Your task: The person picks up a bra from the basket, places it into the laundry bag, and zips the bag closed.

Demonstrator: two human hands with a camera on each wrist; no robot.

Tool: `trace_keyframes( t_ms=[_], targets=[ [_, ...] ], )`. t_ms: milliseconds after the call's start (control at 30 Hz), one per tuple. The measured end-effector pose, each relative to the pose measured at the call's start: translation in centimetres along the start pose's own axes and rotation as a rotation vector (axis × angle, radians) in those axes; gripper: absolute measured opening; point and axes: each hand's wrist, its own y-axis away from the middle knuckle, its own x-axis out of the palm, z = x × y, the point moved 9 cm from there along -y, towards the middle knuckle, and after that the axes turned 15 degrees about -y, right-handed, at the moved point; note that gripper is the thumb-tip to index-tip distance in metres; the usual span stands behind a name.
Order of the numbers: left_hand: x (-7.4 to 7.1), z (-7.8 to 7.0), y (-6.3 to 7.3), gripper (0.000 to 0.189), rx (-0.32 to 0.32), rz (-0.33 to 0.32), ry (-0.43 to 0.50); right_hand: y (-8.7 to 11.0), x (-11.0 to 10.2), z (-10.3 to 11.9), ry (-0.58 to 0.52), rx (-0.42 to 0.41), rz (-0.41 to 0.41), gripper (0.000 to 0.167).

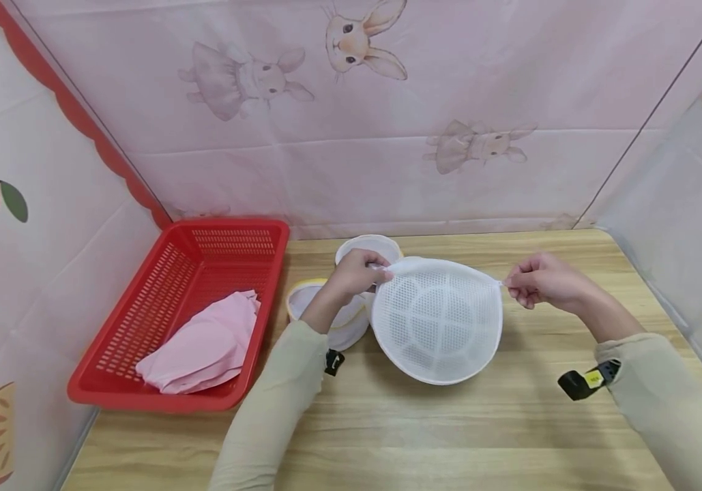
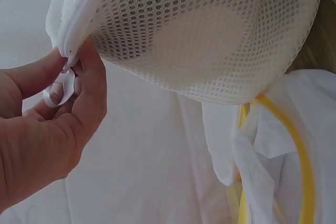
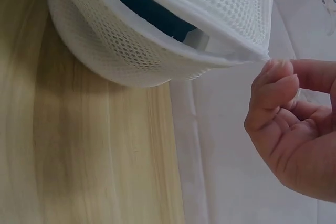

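Note:
A white mesh laundry bag (image 1: pixel 439 320) hangs stretched between both hands over the table. At its left edge my left hand (image 1: pixel 357 273) pinches the zipper end; a small white ribbon loop (image 2: pixel 67 88) sits among those fingers in the left wrist view. My right hand (image 1: pixel 544 281) pinches the opposite corner between thumb and fingertips. In the right wrist view the bag's zipper side gapes, and something dark teal (image 3: pixel 144 6) shows through the slit. A pale round patch (image 2: pixel 198 40) shows through the mesh in the left wrist view.
Left of the bag stands a red plastic basket (image 1: pixel 275 273) with folded pink cloth (image 1: pixel 209 344) in it. White bags, one with yellow trim (image 1: pixel 298 290) and one plain-edged (image 1: pixel 369 240), lie behind the left hand. Printed sheets (image 1: pixel 351 177) wall the wooden table (image 1: pixel 424 436) at the back and sides.

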Motion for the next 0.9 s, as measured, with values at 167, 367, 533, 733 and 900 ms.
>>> trace_keyframes(
  t_ms=[167, 367, 533, 733, 900],
  targets=[
    [0.5, -0.1, 0.2, 0.015, -0.027, 0.068, 0.084, 0.7, -0.5, 1.0, -0.051, -0.035, -0.017, 0.022],
    [1.5, -0.4, 0.5, 0.013, -0.036, 0.186, 0.084, 0.9, -0.8, 2.3, -0.104, -0.113, -0.031, 0.02],
    [1.9, -0.2, 0.1, 0.018, -0.023, 0.187, 0.0, 0.6, -0.7, 1.9, -0.11, -0.109, -0.038, 0.019],
    [1.2, -0.9, -0.4, 0.02, 0.0, 0.037, -0.252, -0.1, -0.3, 1.9, -0.089, -0.123, -0.081, 0.016],
    [1.2, -1.4, -0.9, 0.016, -0.007, -0.003, -0.354, -0.5, 0.1, 2.1, -0.037, -0.121, -0.118, 0.014]
  ],
)
